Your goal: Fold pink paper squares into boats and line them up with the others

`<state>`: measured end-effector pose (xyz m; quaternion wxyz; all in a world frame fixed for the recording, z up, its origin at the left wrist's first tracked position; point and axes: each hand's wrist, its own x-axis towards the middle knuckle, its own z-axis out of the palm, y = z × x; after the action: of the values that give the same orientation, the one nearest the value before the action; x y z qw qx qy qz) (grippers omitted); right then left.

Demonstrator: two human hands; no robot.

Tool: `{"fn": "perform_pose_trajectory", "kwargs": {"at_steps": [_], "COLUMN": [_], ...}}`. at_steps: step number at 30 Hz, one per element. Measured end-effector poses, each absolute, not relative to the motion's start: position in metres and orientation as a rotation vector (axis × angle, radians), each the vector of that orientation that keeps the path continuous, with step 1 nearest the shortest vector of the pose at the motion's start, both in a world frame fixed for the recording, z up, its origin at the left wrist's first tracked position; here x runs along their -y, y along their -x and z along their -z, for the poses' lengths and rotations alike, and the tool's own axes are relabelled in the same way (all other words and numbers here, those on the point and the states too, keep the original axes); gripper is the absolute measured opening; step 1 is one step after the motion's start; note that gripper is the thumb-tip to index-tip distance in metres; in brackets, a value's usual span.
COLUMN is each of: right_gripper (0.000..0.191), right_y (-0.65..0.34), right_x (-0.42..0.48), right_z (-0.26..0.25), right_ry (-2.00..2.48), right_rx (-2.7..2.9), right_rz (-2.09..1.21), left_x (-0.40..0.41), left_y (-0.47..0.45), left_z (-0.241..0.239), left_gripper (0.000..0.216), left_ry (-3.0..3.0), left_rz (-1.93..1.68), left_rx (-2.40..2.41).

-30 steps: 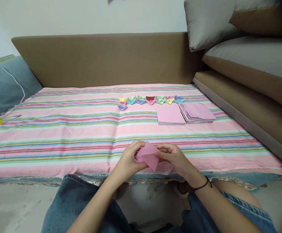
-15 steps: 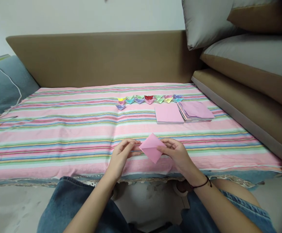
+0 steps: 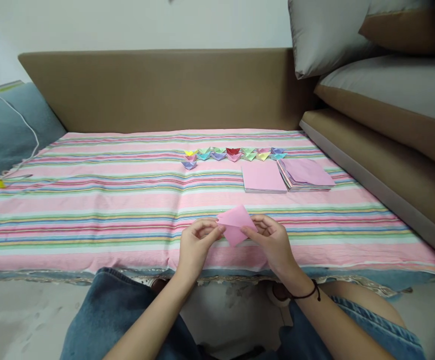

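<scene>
A small pink folded paper [image 3: 236, 220], diamond-shaped with a crease across its middle, is held up over the striped cloth. My left hand [image 3: 199, 241] pinches its left corner between thumb and fingers. On the other side my right hand [image 3: 272, 237] grips the right corner, thumb in front and fingers behind. Beyond the hands lie a flat stack of pink paper squares [image 3: 263, 178] and a looser stack of paper [image 3: 307, 174] beside it. Several small folded paper boats [image 3: 233, 154] in mixed colours stand in rows behind the stacks.
A pink striped cloth [image 3: 127, 205] covers the seat, with a brown backrest [image 3: 165, 90] behind. Large grey and brown cushions [image 3: 390, 100] are piled on the right. A white cable [image 3: 32, 131] with a yellow tag [image 3: 0, 183] runs along the left.
My left hand has closed from loose fingers beside the paper to a pinch on its left corner. The paper has tilted slightly, while my right hand keeps its hold.
</scene>
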<state>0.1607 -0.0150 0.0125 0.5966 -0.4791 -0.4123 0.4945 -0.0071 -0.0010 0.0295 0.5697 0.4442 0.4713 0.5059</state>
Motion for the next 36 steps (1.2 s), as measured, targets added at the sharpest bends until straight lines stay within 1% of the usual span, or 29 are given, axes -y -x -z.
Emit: {"fn": "perform_pose_trajectory", "kwargs": {"at_steps": [4, 19, 27, 31, 36], "right_gripper": [0.026, 0.029, 0.023, 0.023, 0.027], "right_y": [-0.156, -0.149, -0.15, -0.15, -0.148], "right_x": [0.017, 0.02, 0.021, 0.021, 0.022], "right_z": [-0.012, -0.007, -0.005, -0.006, -0.005], "right_ry": [1.096, 1.121, 1.088, 1.095, 1.104], "right_rx": [0.931, 0.932, 1.029, 1.043, 1.004], "right_rz": [-1.191, -1.214, -1.173, -1.162, -1.183], "left_x": [0.0, -0.002, -0.003, -0.002, -0.001], "left_y": [0.008, 0.007, 0.009, 0.009, 0.007], "left_z": [-0.028, -0.028, -0.027, -0.025, -0.025], "left_gripper": [0.021, 0.021, 0.018, 0.017, 0.017], "left_ry": [-1.076, -1.141, -1.263, -1.226, -1.098], "left_rz": [-1.261, -1.269, -1.309, -1.33, -1.37], "left_rx": [-1.111, -1.08, -1.164, -1.154, -1.15]}}
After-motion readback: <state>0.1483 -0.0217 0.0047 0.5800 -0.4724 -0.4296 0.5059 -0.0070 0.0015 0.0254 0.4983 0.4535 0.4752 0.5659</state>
